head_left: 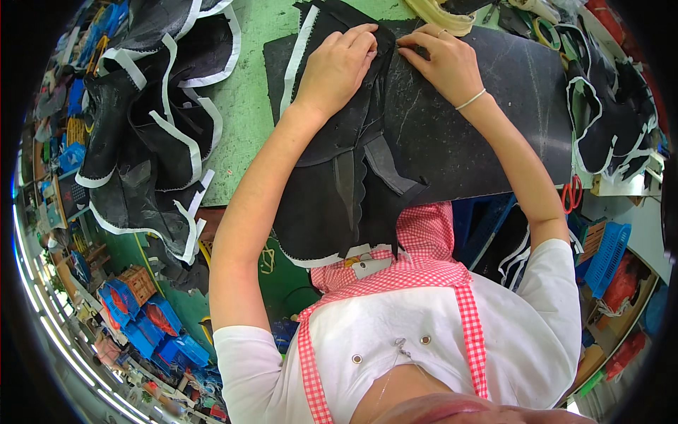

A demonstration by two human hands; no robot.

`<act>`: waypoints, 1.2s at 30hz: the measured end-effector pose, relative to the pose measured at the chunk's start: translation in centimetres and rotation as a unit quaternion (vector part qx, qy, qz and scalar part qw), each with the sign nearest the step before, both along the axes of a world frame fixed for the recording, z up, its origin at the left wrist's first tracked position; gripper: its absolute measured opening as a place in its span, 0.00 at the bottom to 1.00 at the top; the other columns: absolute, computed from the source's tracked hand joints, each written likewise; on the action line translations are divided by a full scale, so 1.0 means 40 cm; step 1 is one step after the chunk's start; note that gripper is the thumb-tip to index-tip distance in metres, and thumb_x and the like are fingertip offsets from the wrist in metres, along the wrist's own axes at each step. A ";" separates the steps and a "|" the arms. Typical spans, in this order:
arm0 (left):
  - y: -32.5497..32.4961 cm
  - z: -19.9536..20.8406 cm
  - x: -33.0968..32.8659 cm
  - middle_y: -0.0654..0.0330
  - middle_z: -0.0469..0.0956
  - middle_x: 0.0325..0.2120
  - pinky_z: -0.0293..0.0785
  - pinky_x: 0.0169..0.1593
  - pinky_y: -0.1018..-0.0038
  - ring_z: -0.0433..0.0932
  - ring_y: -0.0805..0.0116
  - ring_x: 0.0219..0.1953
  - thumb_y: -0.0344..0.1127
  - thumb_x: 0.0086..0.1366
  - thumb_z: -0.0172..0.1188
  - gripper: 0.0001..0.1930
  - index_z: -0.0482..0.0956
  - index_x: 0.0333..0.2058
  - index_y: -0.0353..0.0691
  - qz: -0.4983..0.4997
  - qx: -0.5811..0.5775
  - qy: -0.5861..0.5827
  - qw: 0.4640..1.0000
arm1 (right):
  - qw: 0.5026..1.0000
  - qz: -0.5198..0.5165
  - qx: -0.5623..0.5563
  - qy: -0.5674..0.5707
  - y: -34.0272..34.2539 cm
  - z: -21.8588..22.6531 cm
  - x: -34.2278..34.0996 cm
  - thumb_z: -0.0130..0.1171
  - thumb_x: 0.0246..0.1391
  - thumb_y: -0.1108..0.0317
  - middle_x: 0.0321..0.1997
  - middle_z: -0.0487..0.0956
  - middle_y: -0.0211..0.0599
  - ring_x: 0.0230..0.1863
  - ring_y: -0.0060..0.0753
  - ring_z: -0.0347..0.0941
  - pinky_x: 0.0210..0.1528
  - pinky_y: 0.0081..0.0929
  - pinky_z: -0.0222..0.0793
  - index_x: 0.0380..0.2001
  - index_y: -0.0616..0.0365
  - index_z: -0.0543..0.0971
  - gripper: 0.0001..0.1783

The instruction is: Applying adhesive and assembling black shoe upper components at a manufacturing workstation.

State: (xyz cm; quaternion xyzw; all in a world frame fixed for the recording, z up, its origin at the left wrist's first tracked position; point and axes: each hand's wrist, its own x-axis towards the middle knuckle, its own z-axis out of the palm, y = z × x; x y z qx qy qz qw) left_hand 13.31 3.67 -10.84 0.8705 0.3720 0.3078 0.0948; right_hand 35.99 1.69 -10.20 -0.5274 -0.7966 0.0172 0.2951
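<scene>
Our white shirt [247,360] and red-checked apron [432,230] come nearest. Beyond, a white-edged black piece [318,191] lies over a dark board [526,78] on our green desk [247,106] — our left hand [335,71] curls upon it, our right hand [446,65] bends thumb toward forefinger beside it — whether either pinches, we cannot tell.

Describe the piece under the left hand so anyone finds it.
On the green table, find the dark board. The black piece lies over its left part, beneath the left hand, its near end reaching past the edge. Unlike the black pile on the left, it is spread out, with grey strips along its middle.
</scene>
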 end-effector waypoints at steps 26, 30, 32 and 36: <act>0.016 -0.015 -0.001 0.62 0.83 0.49 0.78 0.47 0.63 0.80 0.55 0.39 0.31 0.66 0.62 0.06 0.77 0.40 0.40 -0.012 0.007 -0.057 0.998 | 0.971 0.023 -0.211 0.113 -0.009 0.068 0.062 0.68 0.59 0.67 0.30 0.85 0.33 0.33 0.19 0.82 0.40 0.21 0.77 0.40 0.61 0.86 0.09; 0.013 -0.014 -0.001 0.62 0.84 0.49 0.78 0.47 0.63 0.79 0.56 0.40 0.32 0.67 0.62 0.07 0.77 0.41 0.40 -0.005 -0.010 -0.047 0.999 | 0.993 0.023 -0.075 0.088 0.012 0.043 0.033 0.68 0.58 0.65 0.34 0.86 0.36 0.31 0.27 0.83 0.37 0.26 0.76 0.39 0.57 0.87 0.09; 0.013 -0.013 -0.003 0.62 0.84 0.49 0.77 0.47 0.63 0.80 0.56 0.40 0.31 0.66 0.62 0.07 0.76 0.41 0.40 -0.009 -0.011 -0.046 0.999 | 0.998 0.037 -0.042 0.040 0.023 0.019 0.019 0.68 0.58 0.65 0.34 0.85 0.35 0.31 0.33 0.83 0.36 0.28 0.77 0.38 0.56 0.87 0.09; 0.013 -0.006 -0.004 0.61 0.83 0.50 0.77 0.48 0.62 0.80 0.54 0.41 0.30 0.66 0.62 0.07 0.76 0.41 0.40 -0.011 -0.029 -0.042 0.999 | 0.999 0.044 0.018 -0.012 0.025 -0.018 -0.006 0.66 0.57 0.63 0.33 0.83 0.34 0.33 0.41 0.82 0.37 0.34 0.78 0.34 0.53 0.86 0.07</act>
